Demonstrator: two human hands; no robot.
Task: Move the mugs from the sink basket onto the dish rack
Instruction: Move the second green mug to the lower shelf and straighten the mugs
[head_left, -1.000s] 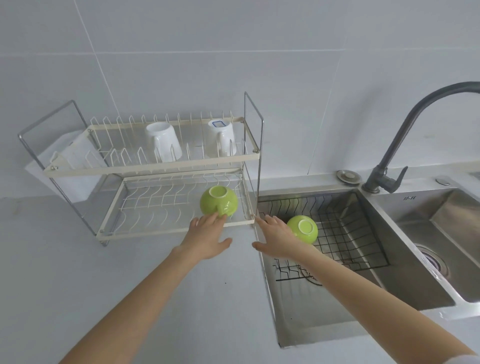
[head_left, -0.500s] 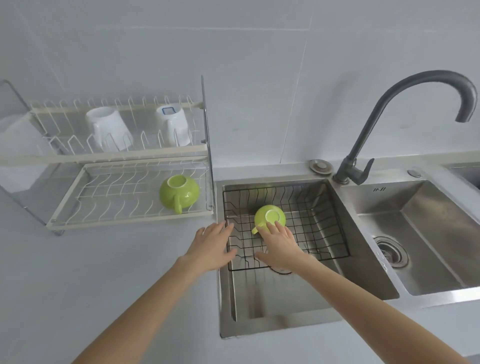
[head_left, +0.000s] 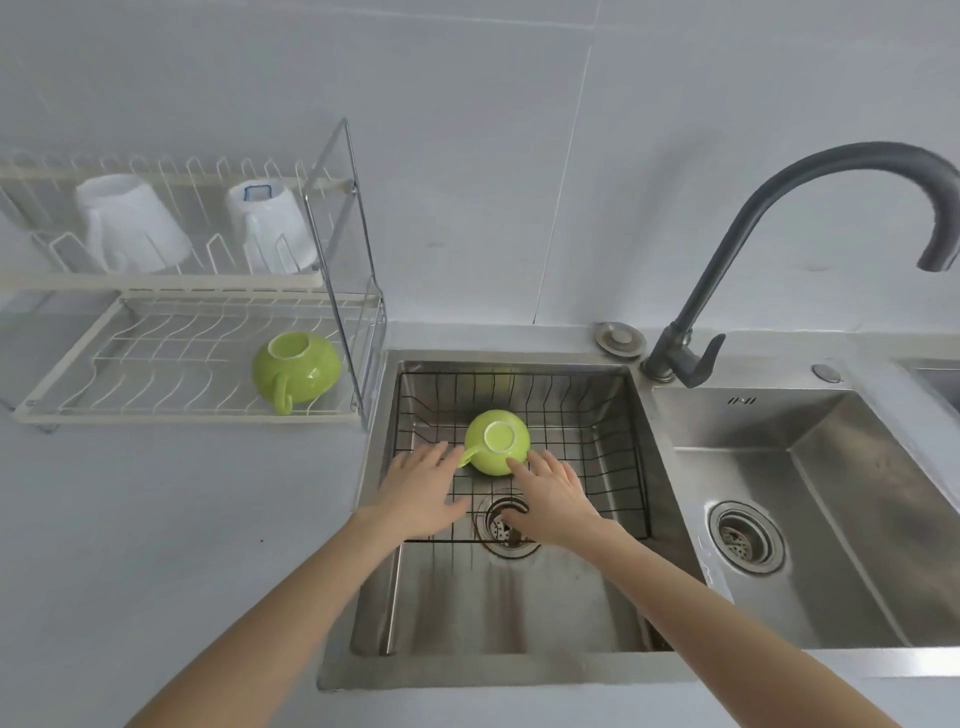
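A green mug (head_left: 497, 440) lies upside down in the black wire sink basket (head_left: 618, 457), its handle pointing left. My left hand (head_left: 423, 488) is spread flat just left of it, fingertips near the handle. My right hand (head_left: 553, 493) is spread just right of it, fingertips touching the mug's lower side. Neither hand grips it. A second green mug (head_left: 296, 370) rests upside down on the lower tier of the white dish rack (head_left: 171, 413). Two white mugs (head_left: 132, 226) (head_left: 270, 228) stand inverted on the upper tier.
The basket sits in the left steel sink basin (head_left: 498, 613), over a drain (head_left: 506, 525). A dark curved faucet (head_left: 779, 228) rises behind the right basin (head_left: 831, 519). The rack's chrome end frame (head_left: 353, 291) stands close to the sink's left edge on the grey counter (head_left: 156, 545).
Both hands moved from the rack's front edge rightward into the sink basket and now flank the green mug. My view shifted right, toward the sink. The mug on the rack stayed put.
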